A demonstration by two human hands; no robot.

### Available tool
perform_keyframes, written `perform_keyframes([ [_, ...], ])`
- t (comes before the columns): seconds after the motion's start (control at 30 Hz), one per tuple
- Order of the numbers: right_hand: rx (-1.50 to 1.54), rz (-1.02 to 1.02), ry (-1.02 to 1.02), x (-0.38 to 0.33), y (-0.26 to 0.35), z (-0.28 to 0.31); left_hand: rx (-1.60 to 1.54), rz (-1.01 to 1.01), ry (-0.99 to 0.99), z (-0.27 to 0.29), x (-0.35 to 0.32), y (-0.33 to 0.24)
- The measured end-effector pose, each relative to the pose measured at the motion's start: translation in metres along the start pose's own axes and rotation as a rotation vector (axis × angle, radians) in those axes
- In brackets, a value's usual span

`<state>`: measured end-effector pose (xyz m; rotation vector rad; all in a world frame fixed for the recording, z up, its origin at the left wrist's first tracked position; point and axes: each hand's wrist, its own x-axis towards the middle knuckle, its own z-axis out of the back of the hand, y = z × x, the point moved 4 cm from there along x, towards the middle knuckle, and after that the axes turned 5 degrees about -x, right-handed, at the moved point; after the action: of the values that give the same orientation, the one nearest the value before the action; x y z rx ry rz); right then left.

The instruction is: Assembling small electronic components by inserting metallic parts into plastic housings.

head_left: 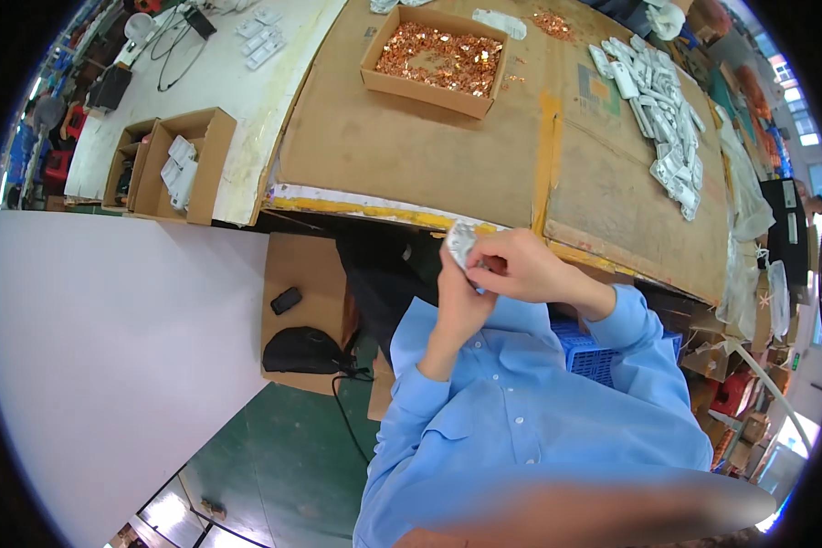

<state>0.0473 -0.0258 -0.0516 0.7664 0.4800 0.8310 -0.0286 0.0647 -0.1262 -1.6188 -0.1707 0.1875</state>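
Note:
Just over the table's near edge, my left hand (461, 301) grips a small white plastic housing (460, 240), its upper end sticking out past the fingers. My right hand (523, 267) meets it from the right, thumb and fingers pinched together against the housing's side. Whether a small piece sits in that pinch is hidden by the fingers. On the table beyond, a shallow cardboard box (429, 92) holds a thick layer of small copper-coloured metal pieces (447, 57). A long heap of similar white housings (659, 114) lies to the right.
Cardboard covers the tabletop (374, 151), with yellow tape along a seam (546, 155). Loose copper pieces (553, 26) lie at the far side. On the left, a white table (274, 100) carries a divided carton (212, 164) with white parts. A blue crate (589, 352) stands beneath, right.

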Motion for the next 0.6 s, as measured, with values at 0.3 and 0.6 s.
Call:
perform_keyframes([
  [0.3, -0.301, -0.081, -0.379, 0.127, -0.038, 0.095, -0.465, 0.14, -0.242, 0.049, 0.003, 0.009],
  [0.6, -0.971, 0.003, -0.142, 0.26, -0.105, 0.144, -0.589, 0.199, -0.225, 0.066, 0.02, 0.014],
])
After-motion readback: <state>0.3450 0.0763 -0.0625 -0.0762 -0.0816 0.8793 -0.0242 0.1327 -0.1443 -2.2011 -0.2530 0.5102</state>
